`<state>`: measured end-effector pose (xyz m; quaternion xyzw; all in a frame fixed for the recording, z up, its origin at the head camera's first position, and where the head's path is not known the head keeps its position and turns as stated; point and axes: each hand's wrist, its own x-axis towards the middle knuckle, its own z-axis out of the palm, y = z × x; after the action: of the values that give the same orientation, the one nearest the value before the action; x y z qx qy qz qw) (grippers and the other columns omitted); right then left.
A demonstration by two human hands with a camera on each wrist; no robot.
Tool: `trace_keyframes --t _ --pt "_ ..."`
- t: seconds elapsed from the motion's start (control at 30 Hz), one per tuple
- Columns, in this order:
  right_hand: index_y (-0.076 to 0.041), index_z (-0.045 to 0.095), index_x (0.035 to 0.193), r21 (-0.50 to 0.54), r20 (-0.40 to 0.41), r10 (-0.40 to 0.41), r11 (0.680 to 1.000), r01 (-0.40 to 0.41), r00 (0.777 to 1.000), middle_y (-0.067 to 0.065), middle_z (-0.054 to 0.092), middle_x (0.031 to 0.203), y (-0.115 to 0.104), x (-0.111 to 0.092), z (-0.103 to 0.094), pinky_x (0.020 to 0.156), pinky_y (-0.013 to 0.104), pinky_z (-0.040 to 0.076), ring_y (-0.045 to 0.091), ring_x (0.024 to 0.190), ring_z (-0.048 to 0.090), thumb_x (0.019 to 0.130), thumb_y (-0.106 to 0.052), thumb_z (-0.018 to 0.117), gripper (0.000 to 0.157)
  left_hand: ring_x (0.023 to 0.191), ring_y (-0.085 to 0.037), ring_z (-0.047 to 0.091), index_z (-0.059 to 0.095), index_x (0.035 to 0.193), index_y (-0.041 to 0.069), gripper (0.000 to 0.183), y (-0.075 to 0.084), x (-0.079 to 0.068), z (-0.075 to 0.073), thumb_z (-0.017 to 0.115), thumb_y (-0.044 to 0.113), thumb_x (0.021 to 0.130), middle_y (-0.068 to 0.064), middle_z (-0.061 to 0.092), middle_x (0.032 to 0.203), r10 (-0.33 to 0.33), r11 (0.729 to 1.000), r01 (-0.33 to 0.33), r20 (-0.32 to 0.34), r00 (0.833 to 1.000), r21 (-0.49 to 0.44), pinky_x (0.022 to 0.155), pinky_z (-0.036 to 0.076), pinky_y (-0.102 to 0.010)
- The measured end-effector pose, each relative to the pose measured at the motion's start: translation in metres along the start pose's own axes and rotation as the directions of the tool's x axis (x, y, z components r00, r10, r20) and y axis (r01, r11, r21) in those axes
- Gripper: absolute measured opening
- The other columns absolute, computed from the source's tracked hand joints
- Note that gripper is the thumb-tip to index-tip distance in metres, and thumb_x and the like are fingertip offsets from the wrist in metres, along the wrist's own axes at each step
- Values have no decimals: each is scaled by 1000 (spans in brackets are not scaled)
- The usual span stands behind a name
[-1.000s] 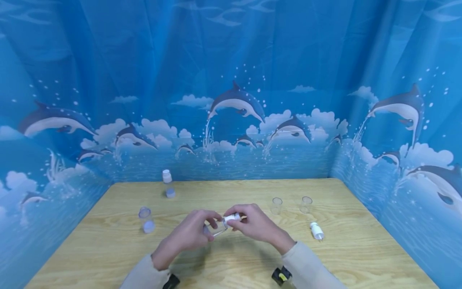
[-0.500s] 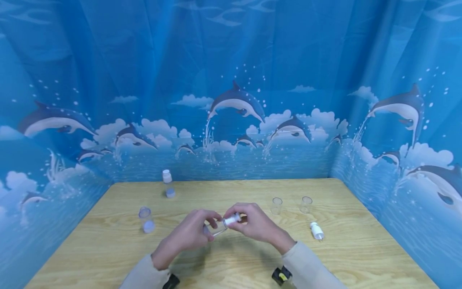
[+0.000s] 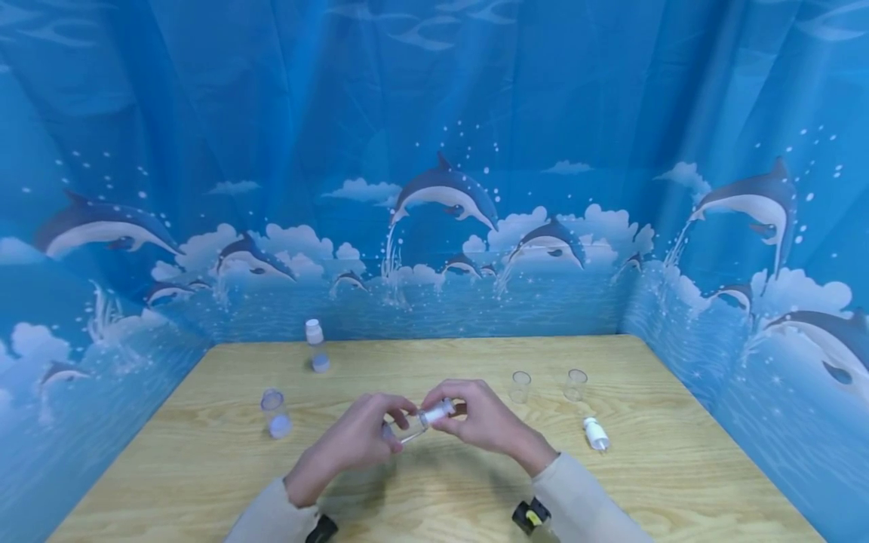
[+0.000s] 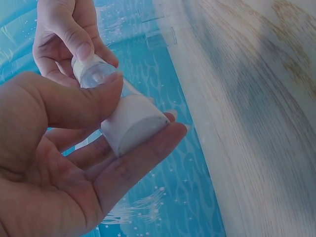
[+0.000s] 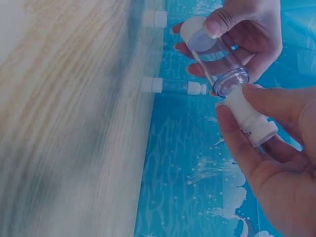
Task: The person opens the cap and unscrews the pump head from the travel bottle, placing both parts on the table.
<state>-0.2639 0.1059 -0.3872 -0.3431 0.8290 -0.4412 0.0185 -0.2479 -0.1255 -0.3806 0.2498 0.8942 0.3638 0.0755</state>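
Note:
Over the middle of the table my left hand (image 3: 363, 430) grips a clear bottle (image 5: 210, 57) with a white base, tilted so its mouth faces my right hand (image 3: 478, 415). Thumb and fingers of the right hand pinch a white pump top (image 5: 242, 108), whose narrow end sits right at the bottle's rim. In the left wrist view, the bottle's white base (image 4: 136, 121) lies between the thumb and fingers of the left hand.
A bottle with a white top (image 3: 316, 347) stands at the back left, and a topless clear bottle (image 3: 274, 411) stands nearer. To the right are two clear caps (image 3: 520, 387) and a white pump top (image 3: 596, 434) lying down. A dolphin-print curtain (image 3: 434, 188) borders the wooden table (image 3: 204, 483).
The right hand's fingers have shifted slightly around the pump top, and more of it shows now. My left hand and the bottle have hardly moved.

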Motion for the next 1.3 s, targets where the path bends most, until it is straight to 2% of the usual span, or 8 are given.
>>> trace_keyframes --t 0.37,0.8,0.97,1.1,1.3 --pt "-11 75 111 -51 -15 -14 999 13 1000 8 75 115 0 -1 -9 86 19 59 19 102 69 87 2 75 27 76 -20 71 69 124 -2 59 -3 -1 0 70 -22 68 -16 75 99 -13 1000 13 -25 1000 -15 65 62 -28" --pt "-9 75 114 -153 70 -2 988 13 998 8 72 116 -3 -7 -32 89 21 60 22 105 69 93 -1 70 23 78 -19 71 70 124 1 60 -4 -1 -2 71 -21 69 -15 75 101 -27 1000 27 -20 999 1 66 62 -30" --pt "-6 71 122 -195 74 66 979 -51 995 10 72 114 -6 -9 -41 84 21 60 18 99 68 91 -3 74 32 76 -20 72 70 124 0 59 -5 0 -1 70 -21 69 -16 75 101 -19 1000 19 -20 1000 4 64 61 -28" --pt "-5 65 129 -229 38 141 965 -129 989 8 72 105 -8 -10 -48 76 21 59 13 90 67 89 -7 78 43 76 -18 71 69 125 -1 61 -4 0 -2 68 -23 68 -18 75 102 -21 1000 21 -13 1000 -7 63 61 -28" --pt "-8 60 117 -235 -33 250 939 -251 968 5 72 95 -8 -15 -58 71 27 59 12 83 67 88 -17 81 36 74 -17 70 68 126 -1 61 -5 -2 -2 67 -23 69 -19 74 104 -14 1000 14 -7 1000 -11 60 59 -26"
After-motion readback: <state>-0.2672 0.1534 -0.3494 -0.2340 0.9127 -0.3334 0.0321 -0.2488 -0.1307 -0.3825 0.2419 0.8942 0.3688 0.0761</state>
